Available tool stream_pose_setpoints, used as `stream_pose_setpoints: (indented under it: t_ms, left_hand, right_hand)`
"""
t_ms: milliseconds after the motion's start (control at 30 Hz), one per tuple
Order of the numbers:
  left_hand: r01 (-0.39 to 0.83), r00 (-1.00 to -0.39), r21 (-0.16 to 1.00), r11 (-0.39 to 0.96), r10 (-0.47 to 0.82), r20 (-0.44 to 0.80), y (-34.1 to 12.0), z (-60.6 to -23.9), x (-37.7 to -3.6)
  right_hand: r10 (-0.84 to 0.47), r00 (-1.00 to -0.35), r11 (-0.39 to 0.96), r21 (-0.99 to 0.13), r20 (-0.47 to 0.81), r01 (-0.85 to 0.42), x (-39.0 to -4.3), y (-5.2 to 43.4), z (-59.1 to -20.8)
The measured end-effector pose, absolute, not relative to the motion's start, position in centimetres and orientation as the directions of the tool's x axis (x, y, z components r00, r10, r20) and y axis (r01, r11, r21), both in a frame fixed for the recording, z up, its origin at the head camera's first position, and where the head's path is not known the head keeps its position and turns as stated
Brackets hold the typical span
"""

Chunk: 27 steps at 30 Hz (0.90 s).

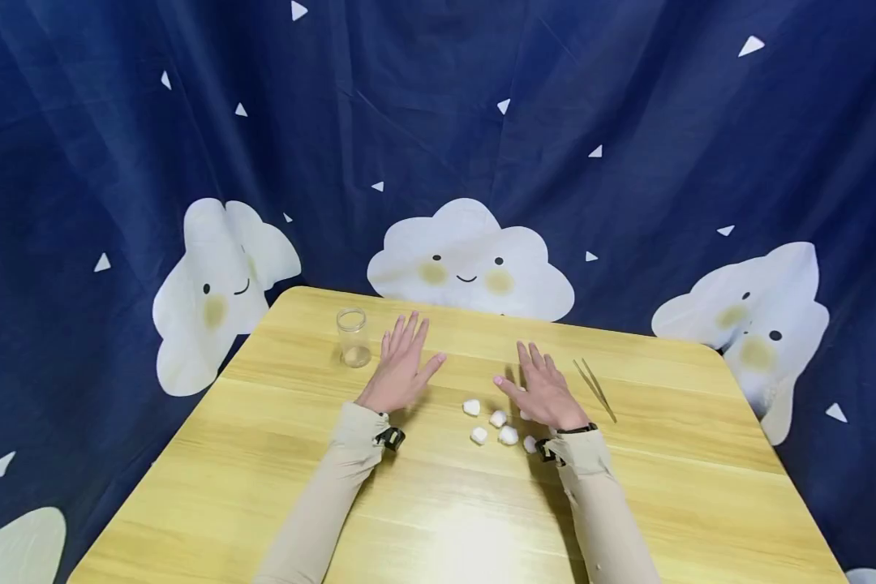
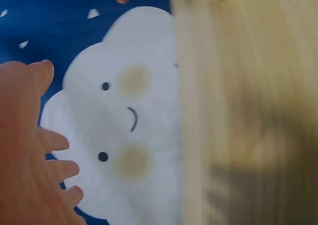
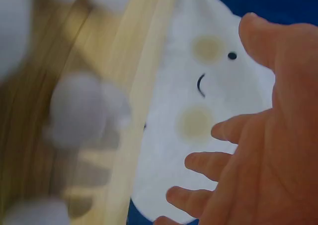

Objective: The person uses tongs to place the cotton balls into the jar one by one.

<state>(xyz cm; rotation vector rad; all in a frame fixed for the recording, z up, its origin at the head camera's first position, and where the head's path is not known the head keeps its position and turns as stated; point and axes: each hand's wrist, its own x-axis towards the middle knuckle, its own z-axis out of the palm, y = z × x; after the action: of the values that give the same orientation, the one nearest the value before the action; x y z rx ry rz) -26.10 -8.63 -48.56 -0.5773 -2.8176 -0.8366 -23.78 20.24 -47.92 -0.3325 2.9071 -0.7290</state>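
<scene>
Both hands lie flat on the wooden tabletop point(image 1: 263, 454), fingers spread and holding nothing. The left hand point(image 1: 400, 367) rests just right of an upright glass jar point(image 1: 353, 337), while the right hand point(image 1: 543, 391) sits beside a loose cluster of white cotton balls point(image 1: 498, 428) that lie between the two wrists. A pair of tweezers point(image 1: 594, 388) lies just right of the right hand, untouched.

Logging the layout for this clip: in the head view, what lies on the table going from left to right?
glass jar → left hand → cotton balls → right hand → tweezers
</scene>
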Motion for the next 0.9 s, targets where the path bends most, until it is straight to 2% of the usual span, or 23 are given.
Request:
stream_pose_setpoints:
  t_ms: [167,367,567,733,900]
  left_hand:
    - [0.379,-0.925,0.628,0.68,0.263,0.273,-11.2,-47.0,-24.8]
    - [0.344,-0.936,0.717,0.607,0.159,0.315,-15.0,-45.6,-23.8]
    - [0.279,-0.949,0.799,0.532,0.024,0.315,-18.5,-45.7,-23.9]
    - [0.176,-0.972,0.867,0.466,-0.058,0.228,-20.5,-46.4,-24.4]
    - [0.088,-0.991,0.931,0.355,-0.063,0.118,-21.7,-47.3,-24.9]
  right_hand:
    - [-0.337,-0.941,0.792,-0.552,-0.038,-0.262,-24.0,18.6,-47.3]
    - [-0.434,-0.901,0.696,-0.637,-0.005,-0.331,-25.3,15.8,-45.9]
    - [-0.46,-0.888,0.656,-0.677,-0.007,-0.335,-27.3,12.6,-45.5]
    - [-0.453,-0.891,0.617,-0.732,-0.03,-0.289,-28.5,10.4,-46.0]
    - [-0.425,-0.903,0.536,-0.819,-0.055,-0.203,-29.3,8.0,-46.8]
